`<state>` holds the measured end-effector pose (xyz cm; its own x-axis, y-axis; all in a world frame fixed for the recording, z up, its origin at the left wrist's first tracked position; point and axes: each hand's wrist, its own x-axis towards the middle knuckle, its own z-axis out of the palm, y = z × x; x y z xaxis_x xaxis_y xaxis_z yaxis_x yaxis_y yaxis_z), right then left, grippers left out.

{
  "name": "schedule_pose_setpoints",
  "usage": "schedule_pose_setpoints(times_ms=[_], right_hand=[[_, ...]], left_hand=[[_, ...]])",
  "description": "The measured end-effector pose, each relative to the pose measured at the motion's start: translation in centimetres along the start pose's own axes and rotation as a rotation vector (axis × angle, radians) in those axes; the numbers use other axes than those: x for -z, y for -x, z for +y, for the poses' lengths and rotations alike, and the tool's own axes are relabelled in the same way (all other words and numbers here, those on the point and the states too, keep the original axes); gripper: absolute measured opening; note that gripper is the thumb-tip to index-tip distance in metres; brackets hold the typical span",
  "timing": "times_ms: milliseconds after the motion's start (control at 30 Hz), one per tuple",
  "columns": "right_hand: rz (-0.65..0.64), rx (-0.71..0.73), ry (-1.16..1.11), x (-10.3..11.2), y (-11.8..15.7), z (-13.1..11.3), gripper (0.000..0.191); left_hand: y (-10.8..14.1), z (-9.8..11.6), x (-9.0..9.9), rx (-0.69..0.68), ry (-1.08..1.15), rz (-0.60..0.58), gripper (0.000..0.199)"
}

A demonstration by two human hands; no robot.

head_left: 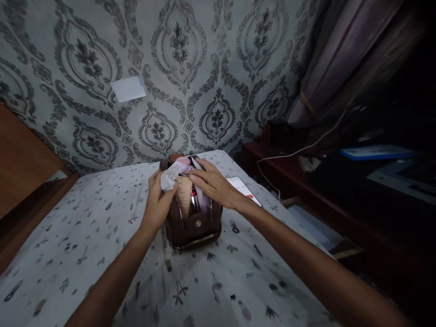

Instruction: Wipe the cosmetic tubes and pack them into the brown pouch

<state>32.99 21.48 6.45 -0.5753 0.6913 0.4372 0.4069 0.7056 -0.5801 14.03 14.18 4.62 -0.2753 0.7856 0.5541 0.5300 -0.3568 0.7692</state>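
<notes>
A dark brown bag (192, 229) with gold zips stands unzipped on the patterned white sheet. Inside it are a beige tube (184, 195) with printed text, a shiny dark item with a small red light or reflection, and pink and purple items near the top. At the bag's upper left, my left hand (158, 195) is closed on a crumpled white wrapper (169, 178). My right hand (213, 181) lies over the upper right of the opening with its fingers stretched out, fingertips at the contents.
A lit phone (243, 190) lies on the sheet (112, 245) just right of the bag. Behind rises a patterned wall with a white card (128, 89). A white cable (306, 149) runs along the dark red furniture at right. Wooden furniture (23, 159) borders the left.
</notes>
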Motion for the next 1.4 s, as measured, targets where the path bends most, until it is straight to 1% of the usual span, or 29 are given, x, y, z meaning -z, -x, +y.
schedule_pose_setpoints(times_ms=[100, 167, 200, 300, 400, 467, 600, 700, 800, 867, 900, 1000, 1067, 1167, 1233, 1400], right_hand=[[-0.108, 0.076, 0.024, 0.6, -1.0, 0.6, 0.057], [-0.127, 0.13, 0.029, 0.8, -1.4, 0.9, 0.052], [-0.126, 0.161, 0.025, 0.9, -1.5, 1.0, 0.049], [-0.092, 0.218, -0.006, 1.1, -1.4, 1.1, 0.039], [-0.05, 0.226, -0.058, 1.0, -0.8, 1.0, 0.029], [-0.008, 0.205, -0.086, 0.8, -0.4, 0.9, 0.025], [0.086, 0.133, -0.156, 0.1, 0.2, 0.6, 0.023], [0.149, 0.117, -0.215, -0.2, 0.4, 0.6, 0.02], [0.151, 0.139, -0.193, -0.1, 0.5, 0.6, 0.018], [0.134, 0.153, -0.144, 0.0, 0.5, 0.6, 0.021], [0.127, 0.148, -0.109, 0.0, 0.4, 0.6, 0.026], [0.109, 0.068, 0.006, -0.2, 0.1, 0.7, 0.045], [0.079, 0.023, 0.055, -0.7, -0.3, 0.8, 0.052], [0.049, 0.062, 0.07, -1.3, -0.9, 0.9, 0.05], [0.05, 0.089, 0.065, -1.5, -1.1, 0.9, 0.048], [0.053, 0.054, 0.061, -1.6, -1.3, 0.9, 0.048]], left_hand=[[-1.5, 0.2, 0.7, -0.033, -0.01, -0.079, 0.029], [-2.3, 0.3, 0.9, -0.059, -0.008, -0.128, 0.027], [-2.6, 0.3, 0.9, -0.065, -0.01, -0.134, 0.027], [-3.0, 0.0, 0.8, -0.071, -0.041, -0.091, 0.028], [-3.0, -0.1, 0.6, -0.077, -0.083, -0.064, 0.027], [-3.1, -0.1, 0.6, -0.089, -0.119, -0.08, 0.028], [-3.5, 0.1, 0.5, -0.11, -0.211, -0.15, 0.027], [-3.6, 0.1, 0.4, -0.113, -0.25, -0.163, 0.026], [-3.7, -0.1, 0.3, -0.114, -0.241, -0.168, 0.026], [-3.6, -0.3, 0.4, -0.1, -0.167, -0.171, 0.029], [-3.6, -0.4, 0.4, -0.08, -0.114, -0.161, 0.032], [-3.4, -0.8, -0.1, 0.012, 0.038, -0.096, 0.035], [-3.2, -0.9, -0.7, 0.054, 0.092, -0.049, 0.034], [-3.1, -0.9, -1.6, 0.061, 0.119, -0.006, 0.033], [-3.1, -0.8, -1.8, 0.063, 0.126, 0.0, 0.033], [-3.2, -0.5, -1.7, 0.079, 0.142, -0.006, 0.031]])
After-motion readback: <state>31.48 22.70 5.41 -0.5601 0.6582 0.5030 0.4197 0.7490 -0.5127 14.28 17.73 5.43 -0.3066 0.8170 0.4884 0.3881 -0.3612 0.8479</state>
